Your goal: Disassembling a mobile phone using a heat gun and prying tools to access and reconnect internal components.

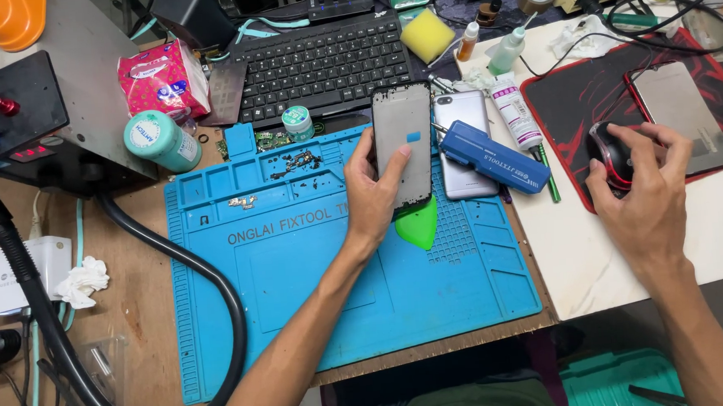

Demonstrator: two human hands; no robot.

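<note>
Cluttered repair bench w/ a blue silicone work mat as the landmark; wood top to its left, pale slab to its right.

Left hand is over the mat's upper right part, grasping a phone screen frame: thumb on its right edge, fingers wrapped behind its left edge. Frame is lifted off the mat, long axis running away from the person toward the black keyboard, roughly upright in view w/ a slight tilt. Small blue tab shows on its glass. Green pick pokes out just below the frame's lower end, resting on the mat.

Right hand is well off the mat's right edge, on the pale slab, cupped over a black-and-red mouse sitting on a red-and-black pad; fingers draped on top, not clenched.

Just right of the frame, at the mat's upper right corner: a silver phone back lying flat, a blue tool case laid diagonally over it. Left hand is by far the nearer hand to both; right hand is apart from all of them.

Above the mat's top edge: teal jar, pink tissue pack. Black hose curves along the mat's left edge. Loose screws and bits lie in the mat's top trays.
</note>
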